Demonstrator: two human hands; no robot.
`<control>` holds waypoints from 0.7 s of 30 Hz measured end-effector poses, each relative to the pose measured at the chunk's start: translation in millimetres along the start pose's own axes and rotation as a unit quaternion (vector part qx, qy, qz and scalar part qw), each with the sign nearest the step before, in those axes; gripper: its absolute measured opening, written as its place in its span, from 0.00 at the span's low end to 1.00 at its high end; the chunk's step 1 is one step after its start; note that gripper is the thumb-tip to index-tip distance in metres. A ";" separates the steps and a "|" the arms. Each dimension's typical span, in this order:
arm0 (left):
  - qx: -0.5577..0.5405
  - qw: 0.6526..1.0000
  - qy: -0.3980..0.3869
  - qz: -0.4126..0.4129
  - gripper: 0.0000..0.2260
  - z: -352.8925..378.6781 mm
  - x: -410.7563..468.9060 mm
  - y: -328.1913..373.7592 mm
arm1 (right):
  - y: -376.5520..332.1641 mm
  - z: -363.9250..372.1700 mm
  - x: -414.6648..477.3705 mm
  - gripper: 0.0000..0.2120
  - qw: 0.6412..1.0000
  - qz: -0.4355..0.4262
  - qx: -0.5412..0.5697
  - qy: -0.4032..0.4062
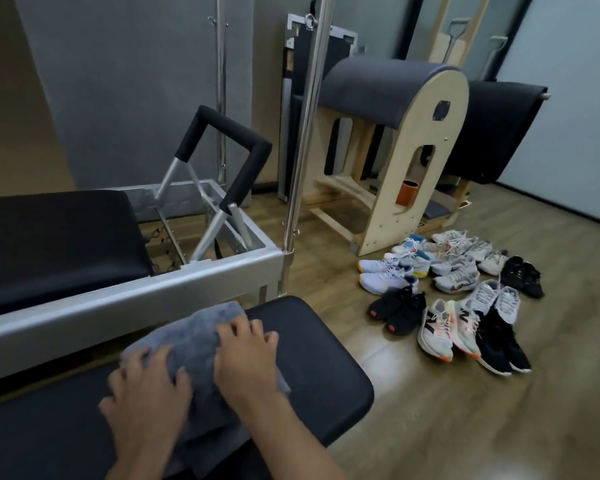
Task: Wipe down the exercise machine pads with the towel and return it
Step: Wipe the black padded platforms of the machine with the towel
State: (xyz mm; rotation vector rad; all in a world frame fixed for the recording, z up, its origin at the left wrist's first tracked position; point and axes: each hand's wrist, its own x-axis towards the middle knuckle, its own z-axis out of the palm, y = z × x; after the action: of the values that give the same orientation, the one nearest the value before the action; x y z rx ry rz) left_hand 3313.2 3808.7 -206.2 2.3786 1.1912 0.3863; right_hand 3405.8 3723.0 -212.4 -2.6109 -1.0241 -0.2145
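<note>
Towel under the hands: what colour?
Grey, plain with no pattern; the towel lies on the black pad, seen clearly in the head view.

Your towel [201, 344] is a grey, fuzzy terry-looking cloth, kinda nubby. The pad [312, 362] under it looks like smooth black vinyl with a soft sheen. The frame rail [125, 299] is brushed matt metal, the foot bar [229, 133] has matt black foam, the barrel [406, 188] is pale plywood, and the floor [499, 427] is glossy wood.
</note>
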 end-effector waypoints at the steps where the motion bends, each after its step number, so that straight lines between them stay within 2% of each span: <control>1: 0.049 0.998 -0.034 0.015 0.18 12.6 1.0 11.3 | 18.2 1.1 -0.3 0.16 0.999 0.013 0.001 -0.035; 4: 0.139 0.984 -0.057 0.096 0.25 50.2 9.5 17.9 | 51.7 16.0 -3.0 0.22 0.995 0.016 0.016 -0.093; 6: 0.170 0.974 -0.068 0.135 0.29 64.9 20.1 10.3 | 51.5 30.4 2.1 0.21 0.998 0.011 0.042 -0.054; 8: 0.192 0.968 -0.061 0.151 0.31 71.2 23.9 5.5 | 40.9 39.7 10.2 0.22 0.997 0.025 0.073 -0.022; 12: 0.204 0.966 -0.043 0.152 0.31 84.1 28.4 10.9 | 42.7 52.9 22.0 0.27 0.992 0.024 0.111 -0.048; 15: 0.215 0.963 -0.042 0.155 0.33 98.0 36.9 36.4 | 76.4 55.9 36.0 0.24 0.994 -0.001 0.098 -0.057; 17: 0.209 0.963 -0.038 0.164 0.34 111.5 42.6 62.6 | 103.2 52.3 48.8 0.26 0.995 0.000 0.079 -0.059; 21: 0.189 0.962 -0.043 0.191 0.29 144.5 46.6 109.3 | 156.4 42.2 61.2 0.27 0.996 0.018 0.058 -0.060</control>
State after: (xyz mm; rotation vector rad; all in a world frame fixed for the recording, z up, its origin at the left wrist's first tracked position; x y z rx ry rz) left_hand 3478.0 3750.3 -272.6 2.9332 0.8176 0.1809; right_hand 3558.2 3669.0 -274.7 -2.5600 -0.9970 0.0103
